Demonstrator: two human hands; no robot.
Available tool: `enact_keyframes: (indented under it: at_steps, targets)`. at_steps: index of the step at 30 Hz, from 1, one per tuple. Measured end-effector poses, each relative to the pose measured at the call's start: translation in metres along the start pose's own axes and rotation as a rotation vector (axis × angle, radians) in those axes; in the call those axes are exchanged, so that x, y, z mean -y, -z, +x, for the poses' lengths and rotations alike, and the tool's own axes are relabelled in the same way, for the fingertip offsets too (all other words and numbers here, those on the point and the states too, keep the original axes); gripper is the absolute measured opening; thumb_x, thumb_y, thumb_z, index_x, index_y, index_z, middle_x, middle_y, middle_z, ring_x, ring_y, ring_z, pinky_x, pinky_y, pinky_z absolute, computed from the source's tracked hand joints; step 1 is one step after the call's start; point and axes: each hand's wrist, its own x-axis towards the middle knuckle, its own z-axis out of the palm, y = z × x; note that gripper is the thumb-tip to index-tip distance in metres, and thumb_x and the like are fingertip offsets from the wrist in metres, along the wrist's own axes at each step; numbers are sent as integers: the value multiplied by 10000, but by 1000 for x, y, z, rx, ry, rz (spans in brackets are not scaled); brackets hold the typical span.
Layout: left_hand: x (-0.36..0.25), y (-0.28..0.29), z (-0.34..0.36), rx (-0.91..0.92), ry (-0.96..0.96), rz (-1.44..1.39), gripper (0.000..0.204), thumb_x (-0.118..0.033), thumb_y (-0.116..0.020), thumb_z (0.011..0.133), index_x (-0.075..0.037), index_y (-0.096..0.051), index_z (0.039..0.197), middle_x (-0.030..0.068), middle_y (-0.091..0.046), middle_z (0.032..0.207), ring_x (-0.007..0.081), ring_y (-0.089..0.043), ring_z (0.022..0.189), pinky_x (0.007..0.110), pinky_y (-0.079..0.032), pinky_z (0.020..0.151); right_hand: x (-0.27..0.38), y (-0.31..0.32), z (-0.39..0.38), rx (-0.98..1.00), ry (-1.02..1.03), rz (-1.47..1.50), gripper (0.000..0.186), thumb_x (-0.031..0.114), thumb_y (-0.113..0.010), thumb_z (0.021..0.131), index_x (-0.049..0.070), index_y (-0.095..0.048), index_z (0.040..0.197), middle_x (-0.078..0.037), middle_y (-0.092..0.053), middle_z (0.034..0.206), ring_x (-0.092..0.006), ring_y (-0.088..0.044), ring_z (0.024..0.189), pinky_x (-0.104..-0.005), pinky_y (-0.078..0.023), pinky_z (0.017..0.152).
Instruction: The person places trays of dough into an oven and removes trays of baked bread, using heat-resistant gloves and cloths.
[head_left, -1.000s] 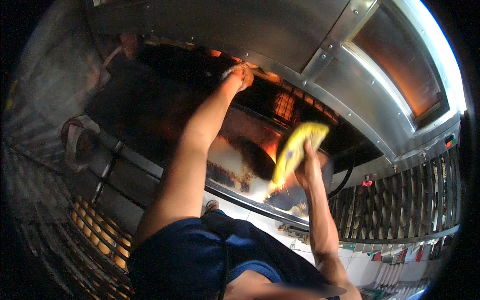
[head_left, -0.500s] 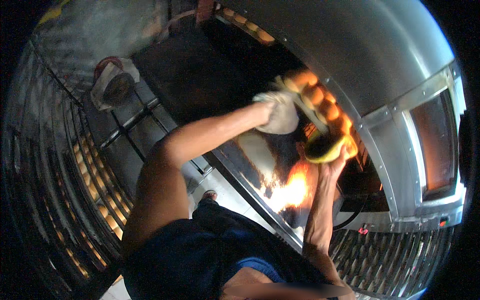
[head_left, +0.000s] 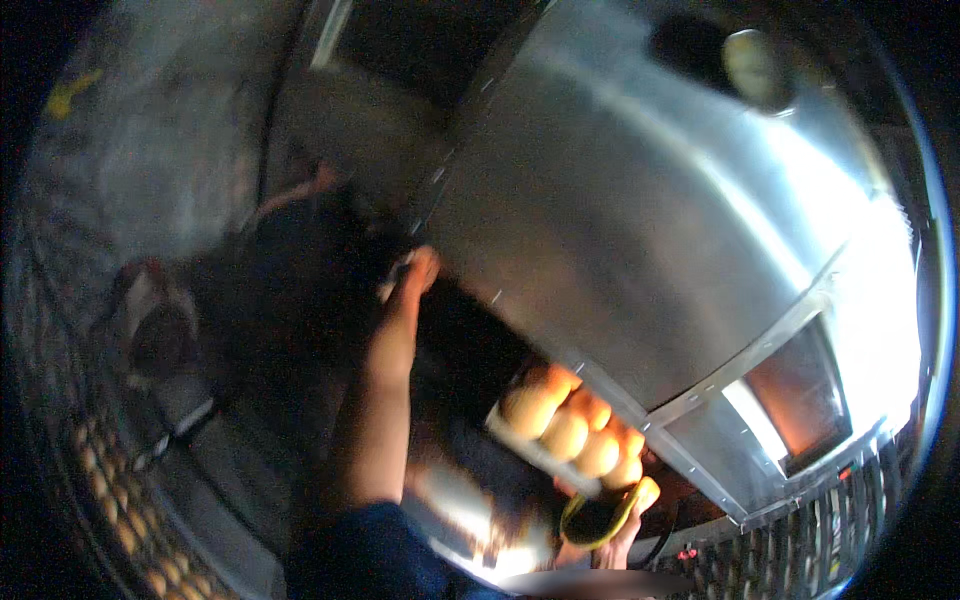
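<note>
My left arm stretches up to the far left end of the oven mouth. At its end my left hand (head_left: pixel 424 268) looks closed, with a pale cloth (head_left: pixel 396 278) showing beside the fingers; blur and shadow hide the details. Low in the picture, my right hand (head_left: pixel 628 528) grips a dark oven pad with a yellow rim (head_left: pixel 592 520) at the near end of a baking tray (head_left: pixel 535 455). Rounded golden buns (head_left: pixel 565 437) sit in rows on this tray, lit orange, partly under the oven's metal hood. The pad hides the tray's near end.
The steel oven hood (head_left: pixel 600 200) slopes over the opening, with a glass window (head_left: pixel 800 390) at right. Racks (head_left: pixel 810 545) stand lower right. More buns (head_left: pixel 130 520) lie on racks lower left. A round dark object on pale cloth (head_left: pixel 160 330) is at left.
The view has swung up toward the hood. My left hand has moved from beside the buns to the oven's far left end. My right hand stays at the tray's near end.
</note>
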Motion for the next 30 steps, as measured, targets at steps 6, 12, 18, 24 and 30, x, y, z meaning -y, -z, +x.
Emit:
enact_keyframes:
  at_steps: [6,12,18,24,30]
  targets:
    - [-20,-15,-60,73,-650,1528,478,-350,-467,907,-77,-490,1299,23,-500,1344,185,-457,1212,454,-399,981,-17,7,-1,-39,-232,147,409,315,-594,864,81,-552,1198,-143,-599,1157,-336,-563,1052,-511,-431,956]
    - [81,40,-121,14,-687,1650,494,-358,-457,908,-64,-479,1304,48,-492,1348,217,-458,1213,458,-380,999,-20,23,-9,-9,-253,280,428,320,-581,877,55,-548,1211,-172,-597,1166,-355,-563,1063,-510,-431,961]
    - [188,104,-242,63,-724,1793,510,-366,-447,908,-52,-468,1310,74,-485,1352,249,-459,1213,462,-361,1017,-12,43,-37,71,-261,440,298,198,-626,853,57,-599,1115,-121,-653,1055,-305,-615,947,-494,-473,903]
    - [258,226,-357,109,-716,1867,527,-373,-436,909,-39,-457,1316,100,-477,1356,281,-459,1214,465,-341,1035,24,75,-99,34,-200,366,345,135,-611,827,52,-544,1154,-120,-621,1087,-276,-596,976,-456,-483,904]
    - [320,311,-426,126,-744,1911,537,-375,-430,900,-30,-463,1311,126,-498,1332,317,-471,1201,458,-333,1048,50,122,-127,-6,-111,181,418,129,-603,787,28,-496,1179,-119,-600,1051,-268,-592,948,-405,-498,896]
